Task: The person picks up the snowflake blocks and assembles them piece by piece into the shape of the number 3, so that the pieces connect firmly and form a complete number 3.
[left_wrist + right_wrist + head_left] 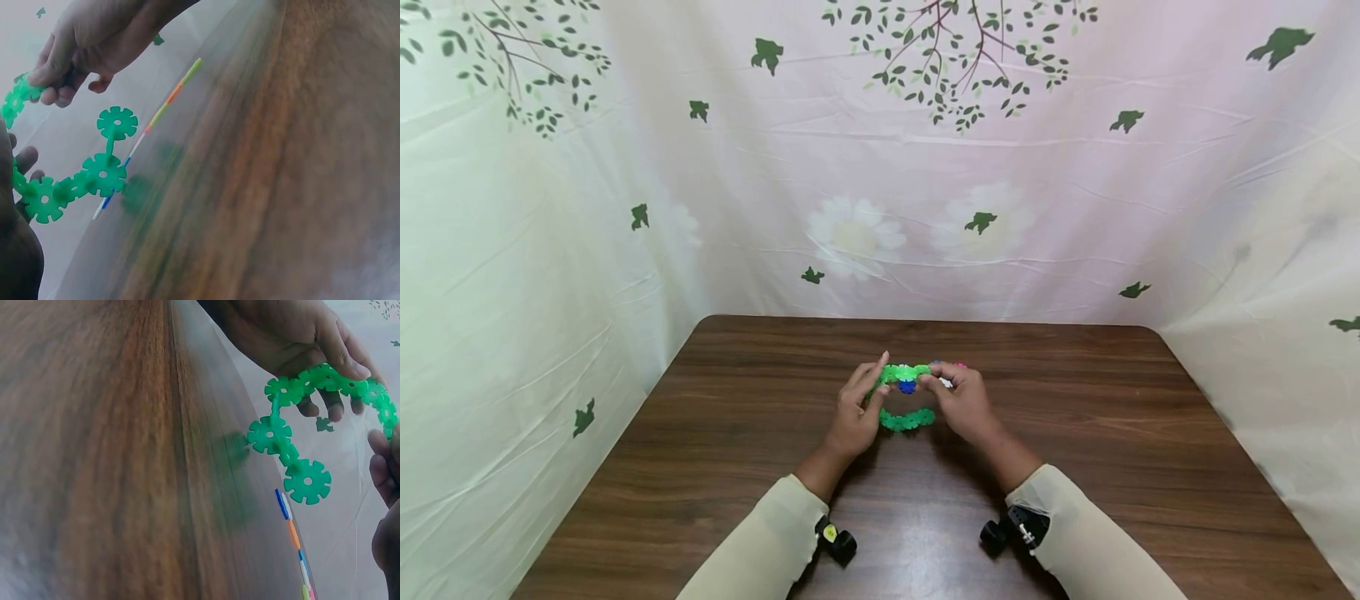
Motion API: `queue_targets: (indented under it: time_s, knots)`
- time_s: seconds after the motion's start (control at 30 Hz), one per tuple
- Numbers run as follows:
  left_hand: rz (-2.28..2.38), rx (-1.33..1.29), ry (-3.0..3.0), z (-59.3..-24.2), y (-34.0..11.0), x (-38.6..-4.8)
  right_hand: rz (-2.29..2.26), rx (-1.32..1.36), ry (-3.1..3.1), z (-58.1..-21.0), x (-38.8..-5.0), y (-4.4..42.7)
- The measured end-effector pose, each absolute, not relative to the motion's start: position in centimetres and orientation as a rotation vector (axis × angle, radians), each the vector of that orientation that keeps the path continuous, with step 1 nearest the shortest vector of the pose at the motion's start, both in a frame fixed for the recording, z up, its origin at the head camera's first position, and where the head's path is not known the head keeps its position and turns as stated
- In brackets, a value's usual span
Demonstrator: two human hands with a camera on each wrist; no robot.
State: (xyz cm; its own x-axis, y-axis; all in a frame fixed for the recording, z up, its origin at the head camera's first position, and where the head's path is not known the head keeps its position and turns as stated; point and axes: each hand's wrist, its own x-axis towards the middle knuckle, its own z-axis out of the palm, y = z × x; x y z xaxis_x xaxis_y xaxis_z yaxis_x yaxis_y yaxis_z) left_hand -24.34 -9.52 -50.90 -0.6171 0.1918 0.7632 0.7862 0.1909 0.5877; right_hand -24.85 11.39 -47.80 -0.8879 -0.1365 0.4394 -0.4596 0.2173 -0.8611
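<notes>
A curved chain of interlocked green notched discs (907, 420) hangs above the table between both hands. My left hand (856, 412) pinches it on the left side, thumb against the discs, as the right wrist view shows. My right hand (966, 404) pinches the chain's upper end between thumb and fingers. In the left wrist view the lower run ends in a free green disc (117, 123), apart from the right hand (106, 37). The right wrist view shows the same end disc (307, 481) hanging below the left hand (300, 337).
Beyond the chain, a blue disc (907, 387) and some white and pink pieces (961, 364) lie on the brown wooden table (737, 400), partly hidden by the right hand. Both wrist views show coloured pieces (294, 534) edge-on. A printed cloth hangs behind the table.
</notes>
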Motion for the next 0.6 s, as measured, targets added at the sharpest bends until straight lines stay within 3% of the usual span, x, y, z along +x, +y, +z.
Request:
queue_targets:
  time_s: [0.6]
  knots:
    - [-1.597,-0.850,-1.933,-50.82,-9.74,-24.24,1.633,0.521,-2.353,-48.26,-25.33,12.22]
